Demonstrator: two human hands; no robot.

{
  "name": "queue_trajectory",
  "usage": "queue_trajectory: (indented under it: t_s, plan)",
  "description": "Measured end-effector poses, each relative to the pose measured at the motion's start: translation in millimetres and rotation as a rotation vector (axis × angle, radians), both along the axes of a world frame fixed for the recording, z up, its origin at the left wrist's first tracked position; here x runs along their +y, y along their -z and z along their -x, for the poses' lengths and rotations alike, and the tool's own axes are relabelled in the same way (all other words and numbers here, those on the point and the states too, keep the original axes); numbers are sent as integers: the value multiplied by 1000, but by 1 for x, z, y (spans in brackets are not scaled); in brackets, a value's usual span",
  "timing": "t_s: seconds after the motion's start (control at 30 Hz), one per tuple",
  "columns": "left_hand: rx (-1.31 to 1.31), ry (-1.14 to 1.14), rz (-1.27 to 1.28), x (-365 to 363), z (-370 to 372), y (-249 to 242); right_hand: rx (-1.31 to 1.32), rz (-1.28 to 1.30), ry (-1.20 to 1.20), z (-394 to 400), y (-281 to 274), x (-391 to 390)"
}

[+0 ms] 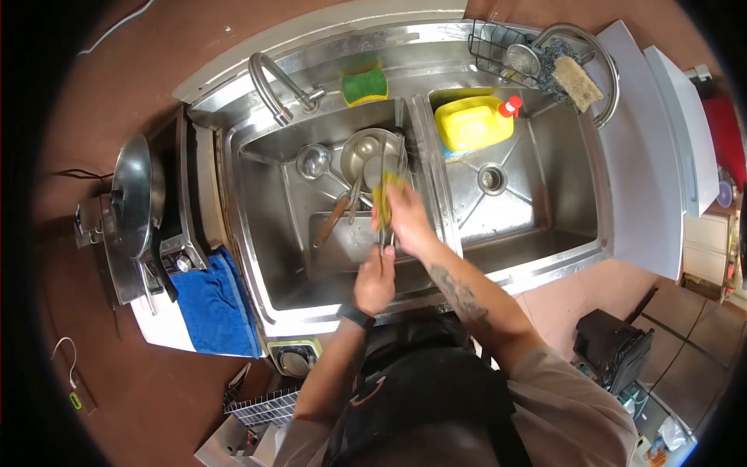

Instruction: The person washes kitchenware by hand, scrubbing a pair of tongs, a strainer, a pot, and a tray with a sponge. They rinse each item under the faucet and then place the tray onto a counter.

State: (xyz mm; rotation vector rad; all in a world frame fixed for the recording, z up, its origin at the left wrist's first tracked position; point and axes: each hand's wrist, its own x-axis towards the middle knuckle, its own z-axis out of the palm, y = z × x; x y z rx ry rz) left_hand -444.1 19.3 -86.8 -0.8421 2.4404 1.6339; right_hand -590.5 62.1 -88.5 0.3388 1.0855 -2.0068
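Over the left basin (257, 187), my left hand (376, 282) is closed on the lower end of a long, thin metal utensil (382, 238). Motion blur hides its exact kind. My right hand (408, 218) wraps a yellow sponge (383, 201) around the utensil, higher up. Beneath and beyond the hands, a metal pan or bowl (352, 159) lies in the basin with smaller metal ware inside. A ladle (313, 161) rests to its left, and a wooden-handled utensil (332, 221) leans nearby.
A curved faucet (268, 89) and a green-yellow sponge (365, 86) are behind the left basin. The right basin (537, 156) holds a yellow jug (471, 124) with a red cap. A wire rack (494, 50) stands back right. At left are a wok lid (136, 194) and blue towel (218, 307).
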Motion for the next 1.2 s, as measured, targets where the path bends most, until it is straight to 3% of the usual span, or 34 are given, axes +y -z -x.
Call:
queue_trajectory:
  t_s: [0.07, 0.1, 0.17, 0.27, 0.3, 0.4, 0.53, 0.57, 0.67, 0.7, 0.73, 0.77, 0.8, 0.87, 0.9, 0.93, 1.03, 1.1, 1.17, 1.2]
  plan:
    - [-34, -34, -58, 9, -2, -9, 138, -225, 35, 47, -8, -10]
    - [-56, -21, 42, 4, 2, -22, 129, -231, 38, 42, -4, -9]
    - [-53, 14, 210, -13, 7, -26, 198, -154, 237, 41, 5, -25]
    - [65, -83, 255, -31, 22, -21, 61, -75, 158, -32, 28, -35]
    - [-40, -33, 307, -25, 20, -27, 30, -59, 128, -40, 31, -34]
    - [-92, -25, 219, -10, -2, -18, 176, -175, 55, 47, 32, -25]
    - [20, -149, 43, -33, 19, -22, -99, 184, 210, 34, 7, -32]
    - [42, -158, 36, -43, 24, -15, -107, 254, 264, 19, 23, -26]
    - [295, -278, 40, -52, 27, 13, -271, 224, 320, -10, 21, -4]
    - [29, -453, -725, -56, 33, -21, -306, 202, 214, -16, 15, -5]
    - [37, -453, -727, -54, 35, -16, -340, 177, 110, -19, 10, -9]
    - [-19, -412, -871, -50, 34, -8, -156, 179, 41, -26, 15, -24]
    - [-78, -365, -1013, -46, 33, -3, -155, 176, 46, -20, 18, -26]
    - [-193, -313, -826, -36, 30, -17, -2, -166, -69, 10, 24, -39]
    - [-218, -385, -839, -28, 28, -22, -28, -234, 70, 31, 24, -53]
    - [-245, -457, -850, -24, 27, -25, -29, -234, 69, 44, 25, -61]
    - [-181, -387, -852, -45, 24, -21, 11, -266, -71, 76, 20, -79]
    - [-191, -326, -781, -51, 0, -17, 42, -382, 121, 106, 16, -90]
    - [-220, -205, -632, -50, -40, -9, 436, -620, 161, 163, 31, -77]
    - [-247, -147, -562, -48, -55, -5, 494, -664, 67, 194, 32, -66]
